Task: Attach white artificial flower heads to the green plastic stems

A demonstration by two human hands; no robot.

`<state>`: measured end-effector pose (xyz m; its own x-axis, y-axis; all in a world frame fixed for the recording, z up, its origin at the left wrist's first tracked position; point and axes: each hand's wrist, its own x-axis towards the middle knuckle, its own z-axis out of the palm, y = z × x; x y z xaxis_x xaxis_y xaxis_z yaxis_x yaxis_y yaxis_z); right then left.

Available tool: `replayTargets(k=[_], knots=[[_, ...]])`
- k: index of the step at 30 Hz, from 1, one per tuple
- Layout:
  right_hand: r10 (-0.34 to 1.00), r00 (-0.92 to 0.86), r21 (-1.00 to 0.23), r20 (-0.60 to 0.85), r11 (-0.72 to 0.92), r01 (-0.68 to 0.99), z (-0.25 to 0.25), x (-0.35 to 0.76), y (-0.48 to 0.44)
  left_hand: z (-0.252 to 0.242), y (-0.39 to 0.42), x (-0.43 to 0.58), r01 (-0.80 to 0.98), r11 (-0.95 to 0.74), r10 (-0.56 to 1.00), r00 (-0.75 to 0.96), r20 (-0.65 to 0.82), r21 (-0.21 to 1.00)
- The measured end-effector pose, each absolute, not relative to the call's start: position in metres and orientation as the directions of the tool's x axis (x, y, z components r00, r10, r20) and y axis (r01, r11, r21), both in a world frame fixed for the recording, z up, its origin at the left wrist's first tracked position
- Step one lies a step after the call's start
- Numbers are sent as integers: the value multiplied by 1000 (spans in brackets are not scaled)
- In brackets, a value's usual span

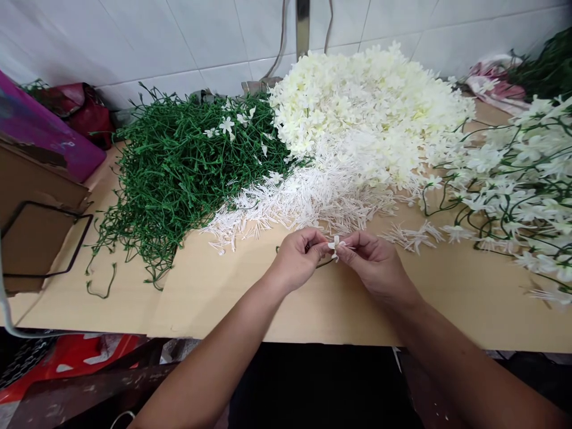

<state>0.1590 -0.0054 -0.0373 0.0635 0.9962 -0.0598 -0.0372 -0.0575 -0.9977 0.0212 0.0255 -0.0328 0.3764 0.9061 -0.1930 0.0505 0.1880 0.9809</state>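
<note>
Left hand [300,257], right hand [375,262]: grips pinched around one flower [335,243]; stemmed flowers [489,159] right of blossom heap [366,101], many unassembled stems [179,155] left.

White tiled wall [134,36], upright metal strip [302,27], tan tabletop [187,304]

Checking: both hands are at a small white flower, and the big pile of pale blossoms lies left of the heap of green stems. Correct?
Not quite: the head view shows the big pile of pale blossoms lying right of the heap of green stems. The left hand and right hand are indeed at a small white flower.
</note>
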Motion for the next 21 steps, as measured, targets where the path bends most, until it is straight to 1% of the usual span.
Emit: replayTargets(k=[4,8,12,15,18,21], knots=[[996,0,-991,-93,-93,-97,-35,161,-4,-31,24,20,47,152,908,388,-158,987],[994,-57,-986,-95,-102,-134,-34,162,-3,-29,25,20,54,126,895,424,-137,991],[994,-45,-987,-96,-101,-126,-34,161,-1,-28,27,20,67,112,892,433,-130,991],[993,-15,-983,-121,-122,-140,-35,160,0,-28,28,21,41,127,892,433,-132,991],[988,3,-967,-151,-147,-207,-36,160,0,-29,27,21,0,149,889,439,-134,989],[980,-48,-934,-195,-200,-295,-35,162,0,-30,25,21,-2,158,875,465,-138,988]])
